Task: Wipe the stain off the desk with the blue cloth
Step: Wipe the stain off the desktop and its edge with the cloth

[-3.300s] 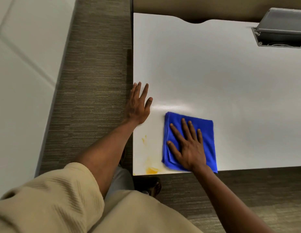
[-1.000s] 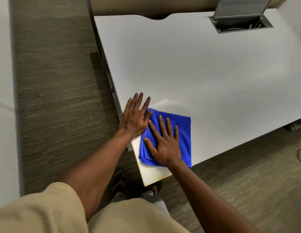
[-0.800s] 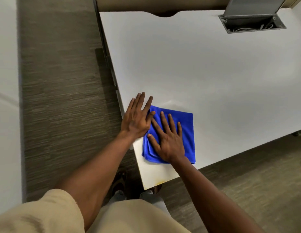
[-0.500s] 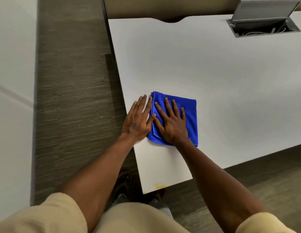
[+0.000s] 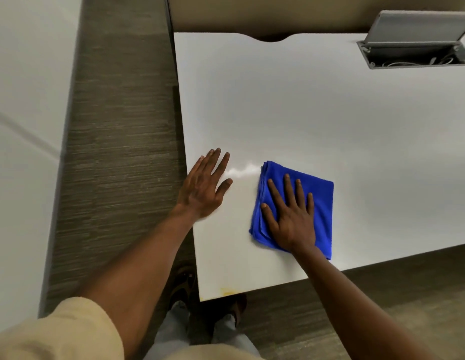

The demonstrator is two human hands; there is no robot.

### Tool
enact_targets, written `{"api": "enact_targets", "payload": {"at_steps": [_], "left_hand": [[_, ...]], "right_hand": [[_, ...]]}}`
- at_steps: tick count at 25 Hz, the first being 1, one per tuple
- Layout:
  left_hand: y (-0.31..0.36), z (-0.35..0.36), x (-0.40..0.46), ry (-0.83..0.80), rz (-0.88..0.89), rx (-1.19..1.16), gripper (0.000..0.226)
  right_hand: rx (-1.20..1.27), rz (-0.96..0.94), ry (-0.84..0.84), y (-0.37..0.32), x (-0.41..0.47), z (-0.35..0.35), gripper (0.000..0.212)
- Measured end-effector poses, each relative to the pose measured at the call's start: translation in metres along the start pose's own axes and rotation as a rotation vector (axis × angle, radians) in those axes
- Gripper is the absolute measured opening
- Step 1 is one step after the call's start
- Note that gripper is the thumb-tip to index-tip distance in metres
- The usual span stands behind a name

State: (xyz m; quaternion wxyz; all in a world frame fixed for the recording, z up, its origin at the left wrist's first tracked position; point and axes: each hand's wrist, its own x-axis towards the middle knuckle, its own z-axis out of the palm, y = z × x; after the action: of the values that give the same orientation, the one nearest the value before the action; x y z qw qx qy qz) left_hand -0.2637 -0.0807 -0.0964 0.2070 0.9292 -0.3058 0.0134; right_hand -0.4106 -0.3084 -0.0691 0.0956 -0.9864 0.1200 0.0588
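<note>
The blue cloth [image 5: 293,206], folded into a thick square, lay flat on the white worktop [image 5: 317,113] just right of the frame's centre, with the right hand [image 5: 291,216] spread over it, fingers straight and splayed, pressing down rather than gripping. The left hand [image 5: 202,188] rested flat on the bare worktop near its left edge, fingers extended and holding nothing, a little apart from the cloth.

The main risk was an unfinished job. A faint yellow stain [image 5: 227,290] remained at the worktop's lower left corner, right against the front edge, well below and left of where the cloth sat. If the wiping went on only around the middle, that residue would be missed.

Reaching it carried its own hazard: since the mark sat at the very corner, a stroke toward it could carry the cloth past the edge, and under an open palm with no grip it could slip off onto the carpet [image 5: 122,152]. The cloth's folded layers could also slide over one another under flat pressure, bunching up. A cloth face already soiled might smear yellow back across the white surface.
</note>
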Motion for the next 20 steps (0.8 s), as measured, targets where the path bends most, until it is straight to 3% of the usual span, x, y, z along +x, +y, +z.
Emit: {"api": "enact_targets", "payload": {"at_steps": [4, 7, 13, 20], "left_hand": [[0.0, 0.0, -0.002, -0.013, -0.015, 0.028, 0.066], [0.001, 0.001, -0.001, -0.002, -0.051, 0.024, 0.067], [-0.002, 0.006, 0.0, 0.024, -0.045, 0.02, 0.066], [0.002, 0.002, 0.0, 0.061, -0.01, 0.029, 0.066]], "right_hand": [[-0.046, -0.056, 0.014, 0.016, -0.088, 0.019, 0.069], [-0.058, -0.082, -0.025, 0.019, -0.093, 0.02, 0.07], [-0.027, -0.194, -0.02, 0.001, 0.017, 0.011, 0.068], [-0.002, -0.162, -0.04, -0.034, 0.112, -0.004, 0.07]]}}
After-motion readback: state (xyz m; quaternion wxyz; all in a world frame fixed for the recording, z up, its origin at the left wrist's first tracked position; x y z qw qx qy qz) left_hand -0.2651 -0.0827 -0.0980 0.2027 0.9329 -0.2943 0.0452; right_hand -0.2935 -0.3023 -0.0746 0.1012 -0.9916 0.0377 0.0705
